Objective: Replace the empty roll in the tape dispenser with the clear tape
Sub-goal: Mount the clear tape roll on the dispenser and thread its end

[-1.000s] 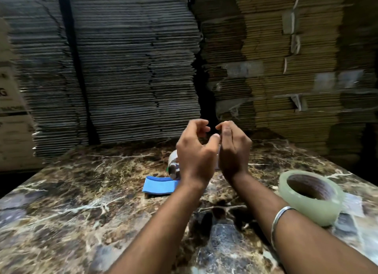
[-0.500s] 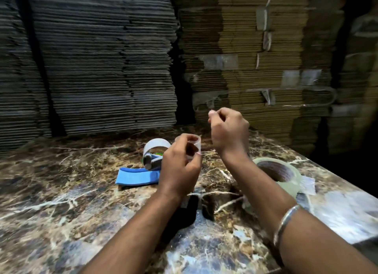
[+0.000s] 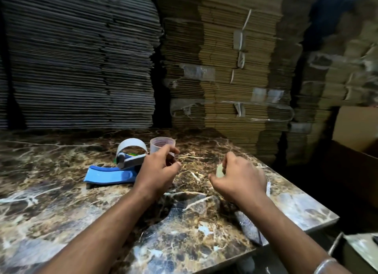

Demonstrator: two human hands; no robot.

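The tape dispenser (image 3: pixel 131 154), a grey frame with a white curved guard and a blue handle (image 3: pixel 110 175), lies on the marble table (image 3: pixel 51 202) left of centre. My left hand (image 3: pixel 157 171) hovers just right of it, its fingers pinching the empty roll (image 3: pixel 162 144), a small translucent ring held upright. My right hand (image 3: pixel 239 180) is low at the right, curled down over the clear tape (image 3: pixel 219 170). Only a pale sliver of that roll shows by the thumb; the hand hides everything else.
Tall stacks of flattened cardboard (image 3: pixel 221 69) stand close behind the table. The table's right edge (image 3: pixel 319 202) drops to a dark gap with an open cardboard box (image 3: pixel 356 130) beyond. A scrap of clear plastic (image 3: pixel 248 228) lies under my right forearm.
Both hands came apart and lowered. My left hand carried the empty roll down beside the dispenser. My right hand dropped right onto the clear tape.
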